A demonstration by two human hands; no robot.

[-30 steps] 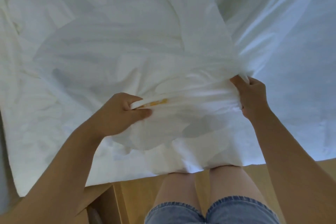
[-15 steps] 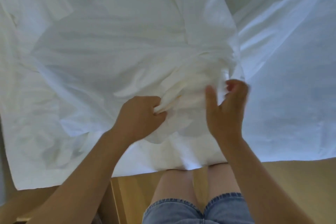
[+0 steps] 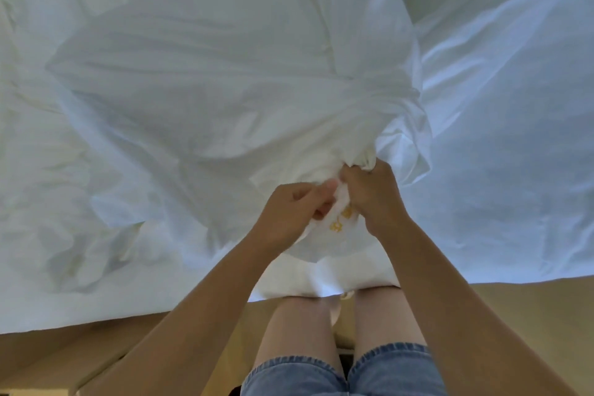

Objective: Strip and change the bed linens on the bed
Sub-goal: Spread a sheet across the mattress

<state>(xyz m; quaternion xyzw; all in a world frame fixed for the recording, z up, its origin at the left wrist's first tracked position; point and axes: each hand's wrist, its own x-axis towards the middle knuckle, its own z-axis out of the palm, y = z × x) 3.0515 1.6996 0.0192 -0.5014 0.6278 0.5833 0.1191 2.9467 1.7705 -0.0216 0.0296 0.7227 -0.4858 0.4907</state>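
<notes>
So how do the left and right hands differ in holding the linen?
The left hand pinches a fold beside the yellow embroidery; the right hand fists a gathered bunch farther up. The left hand's fingertips show; the right hand shows its back. Both grip the white linen.

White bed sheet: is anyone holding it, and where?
The left hand and right hand grip the white fabric sheet at a bunched fold by its yellow embroidery.

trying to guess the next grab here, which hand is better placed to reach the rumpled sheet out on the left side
Left, probably. Both grip the gathered bunch, but the left hand is on the side nearer the rumpled sheet; the right hand would have to cross over it.
</notes>
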